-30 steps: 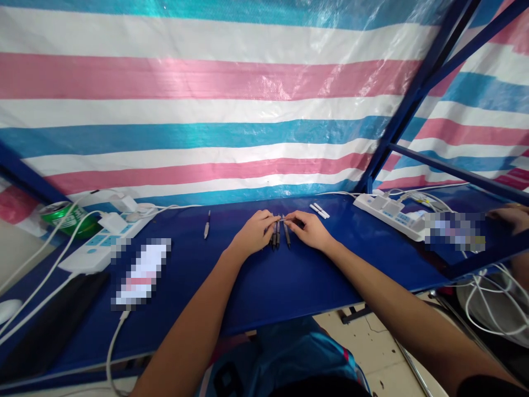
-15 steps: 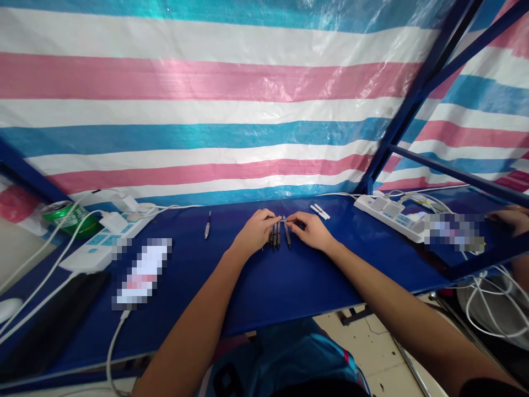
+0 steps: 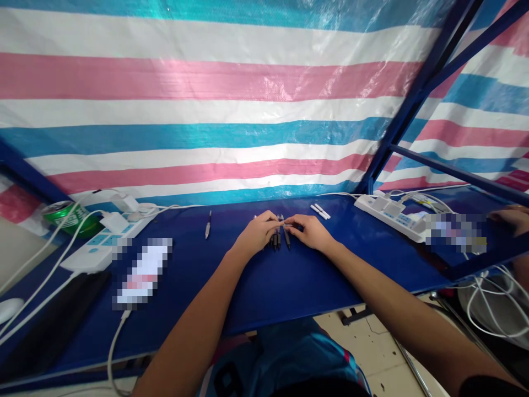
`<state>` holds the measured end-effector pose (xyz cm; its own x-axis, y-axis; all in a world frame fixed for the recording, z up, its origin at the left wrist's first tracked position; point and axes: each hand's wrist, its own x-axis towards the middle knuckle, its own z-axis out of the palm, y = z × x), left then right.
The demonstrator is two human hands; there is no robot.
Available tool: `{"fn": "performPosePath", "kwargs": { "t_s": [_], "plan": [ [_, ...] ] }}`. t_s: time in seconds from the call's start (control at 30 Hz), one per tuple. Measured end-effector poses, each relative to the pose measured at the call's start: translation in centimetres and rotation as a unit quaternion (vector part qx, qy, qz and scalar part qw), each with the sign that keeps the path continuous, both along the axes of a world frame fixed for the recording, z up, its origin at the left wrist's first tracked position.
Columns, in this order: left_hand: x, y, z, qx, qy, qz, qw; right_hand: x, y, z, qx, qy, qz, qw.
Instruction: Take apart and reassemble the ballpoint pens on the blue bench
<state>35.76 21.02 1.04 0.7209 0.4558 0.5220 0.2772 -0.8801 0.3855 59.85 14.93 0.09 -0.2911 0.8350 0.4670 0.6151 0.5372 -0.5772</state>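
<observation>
Several dark pens (image 3: pixel 276 240) lie side by side on the blue desk (image 3: pixel 281 286), pointing toward me. Over their far ends, my left hand (image 3: pixel 260 230) is closed, thumb and fingers pinched together. Facing it from the right is my right hand (image 3: pixel 308 230), also pinched, with its fingertips close to those of the left. Something thin and pale seems to show between the two sets of fingertips, too small to name. One dark pen (image 3: pixel 287 239) lies slightly apart, beneath my right fingertips. Farther left rests a lone grey pen (image 3: pixel 208 226).
Two white pen-like sticks (image 3: pixel 319 211) lie behind my right hand. A phone (image 3: pixel 142 273) on a cable and a white power strip (image 3: pixel 97 248) are at left, near a green can (image 3: pixel 70 218). Another power strip (image 3: pixel 388 218) sits right. A person's hand (image 3: pixel 510 218) shows at far right.
My two hands have drawn very slightly closer together over the pens, with the fingertips lowered a little. The objects around them look the same.
</observation>
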Motion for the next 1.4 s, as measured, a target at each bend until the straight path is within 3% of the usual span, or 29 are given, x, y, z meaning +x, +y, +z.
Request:
{"fn": "performPosePath", "kwargs": {
  "t_s": [0.17,0.47,0.6,0.83,1.13,1.4],
  "plan": [
    [0.6,-0.4,0.1,-0.024,-0.025,0.029,0.999,-0.2,-0.2,0.2,-0.005,0.044,0.006,0.999],
    [1.3,-1.0,1.1,-0.109,-0.140,0.061,0.982,-0.8,-0.4,1.1,0.072,0.068,0.028,0.995],
    [1.0,-1.0,1.0,-0.199,-0.162,0.049,0.965,-0.8,-0.3,0.6,0.018,0.139,0.009,0.990],
    [1.2,-1.1,1.0,-0.336,-0.206,0.029,0.919,-1.1,-0.3,0.4,-0.104,0.231,0.037,0.967],
    [1.2,-0.5,0.6,-0.352,-0.219,0.039,0.909,-1.6,-0.5,0.8,-0.139,0.256,0.046,0.955],
    [0.7,-1.0,0.9,-0.410,-0.150,-0.006,0.900,-1.4,-0.7,0.7,-0.192,0.258,0.097,0.942]
  ]
}}
